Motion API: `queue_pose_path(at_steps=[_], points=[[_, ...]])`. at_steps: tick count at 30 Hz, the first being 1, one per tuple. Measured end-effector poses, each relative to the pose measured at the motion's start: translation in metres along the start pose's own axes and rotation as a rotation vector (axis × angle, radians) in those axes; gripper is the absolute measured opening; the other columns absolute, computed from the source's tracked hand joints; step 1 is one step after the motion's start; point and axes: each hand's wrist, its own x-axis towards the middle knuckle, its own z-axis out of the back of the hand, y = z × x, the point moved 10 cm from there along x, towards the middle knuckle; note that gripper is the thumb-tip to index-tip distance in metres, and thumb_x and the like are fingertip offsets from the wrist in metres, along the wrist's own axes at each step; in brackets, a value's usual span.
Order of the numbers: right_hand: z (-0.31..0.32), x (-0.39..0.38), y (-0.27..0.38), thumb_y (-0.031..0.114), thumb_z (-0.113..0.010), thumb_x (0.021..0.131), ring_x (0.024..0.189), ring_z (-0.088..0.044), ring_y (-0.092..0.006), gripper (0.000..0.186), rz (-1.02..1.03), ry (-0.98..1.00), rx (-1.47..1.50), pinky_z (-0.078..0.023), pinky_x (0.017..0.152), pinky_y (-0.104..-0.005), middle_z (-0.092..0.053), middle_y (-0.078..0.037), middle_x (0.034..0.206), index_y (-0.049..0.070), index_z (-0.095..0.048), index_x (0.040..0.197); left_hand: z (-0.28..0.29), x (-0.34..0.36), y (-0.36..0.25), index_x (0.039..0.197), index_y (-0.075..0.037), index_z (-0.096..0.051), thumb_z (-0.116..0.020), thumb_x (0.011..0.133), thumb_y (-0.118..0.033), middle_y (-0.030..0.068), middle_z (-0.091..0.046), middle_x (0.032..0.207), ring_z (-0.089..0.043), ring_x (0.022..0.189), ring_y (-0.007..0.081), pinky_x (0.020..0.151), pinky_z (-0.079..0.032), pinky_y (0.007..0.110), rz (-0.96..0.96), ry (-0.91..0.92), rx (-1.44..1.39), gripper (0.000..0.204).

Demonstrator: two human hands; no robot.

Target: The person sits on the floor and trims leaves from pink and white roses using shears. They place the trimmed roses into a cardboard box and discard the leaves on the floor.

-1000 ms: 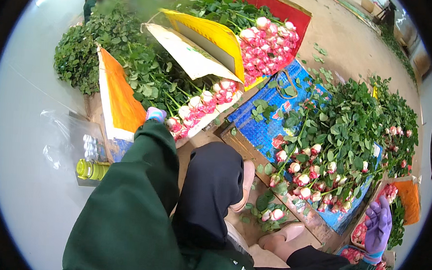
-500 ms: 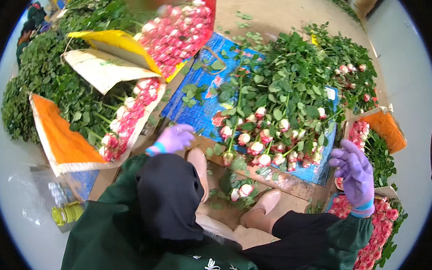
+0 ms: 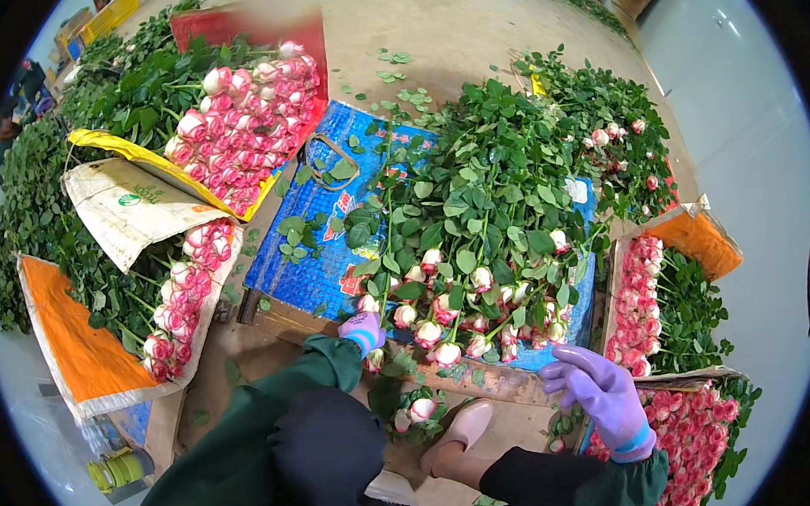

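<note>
My left hand (image 3: 362, 330), in a purple glove, is at the front-left edge of a pile of cut roses. Its fingers are closed at the stem of one pink-and-white rose (image 3: 375, 360), whose bloom shows just below the hand. The leafy rose pile (image 3: 480, 211) lies on a blue printed sheet (image 3: 309, 257), blooms toward me. My right hand (image 3: 599, 396), gloved too, hovers right of the pile's front edge with fingers apart and loosely bent, holding nothing.
Bundled roses in wraps stand left: a red-and-yellow one (image 3: 238, 125) and an orange-and-white one (image 3: 76, 327). More bundles (image 3: 636, 302) (image 3: 689, 433) lie right. A wooden edge (image 3: 508, 384) runs before the sheet. A looped strap (image 3: 332, 162) and loose leaves lie around.
My left hand has moved forward and right to the pile's edge and closed at a rose stem. My right hand has lowered and come inward. The view has shifted.
</note>
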Motion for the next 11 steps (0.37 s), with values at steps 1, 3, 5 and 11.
queue_pose_path(at_steps=[1, 3, 5, 11], points=[[-0.002, 0.004, -0.001, 0.019, -0.049, 0.092, 0.092, -0.059, -0.0143, 0.040, -0.004, 0.009, -0.009, -0.047, 0.073, -0.0240, -0.060, -0.012, 0.108, -0.002, -0.046, 0.126, -0.002, 0.007, 0.004, 0.100, -0.005, -0.061, -0.057, 0.079, -0.040, 0.0166, -0.064, 0.091, -0.062, 0.082, 0.0341, 0.075, -0.049, 0.043, -0.086, -0.123, -0.060, 0.041], [-0.008, 0.010, -0.004, 0.020, -0.050, 0.092, 0.091, -0.059, -0.0127, 0.040, -0.005, 0.063, -0.049, -0.046, 0.073, -0.0231, -0.062, -0.009, 0.107, -0.002, -0.046, 0.126, 0.011, -0.006, -0.006, 0.103, -0.004, -0.062, -0.064, 0.077, -0.036, 0.0154, -0.064, 0.097, -0.062, 0.090, 0.0264, 0.078, -0.049, 0.036, -0.090, 0.080, -0.303, 0.041], [-0.020, 0.021, -0.011, 0.020, -0.050, 0.093, 0.089, -0.059, -0.0122, 0.040, -0.038, 0.130, -0.090, -0.046, 0.071, -0.0224, -0.062, -0.007, 0.107, -0.002, -0.046, 0.126, 0.046, -0.038, -0.029, 0.093, -0.002, -0.063, -0.068, 0.078, -0.033, 0.0067, -0.063, 0.075, -0.059, 0.064, 0.0128, 0.061, -0.048, 0.028, -0.225, 0.132, -0.641, 0.035], [-0.079, 0.082, -0.008, 0.029, -0.053, 0.092, 0.085, -0.062, -0.0153, 0.049, 0.095, 0.258, 0.074, -0.049, 0.065, -0.0230, -0.061, -0.011, 0.105, -0.003, -0.043, 0.127, 0.205, -0.181, -0.106, 0.078, -0.004, -0.060, -0.065, 0.084, -0.027, -0.0029, -0.052, 0.066, -0.048, 0.057, 0.0038, 0.052, -0.039, 0.020, -0.439, 0.250, -0.812, 0.025]])
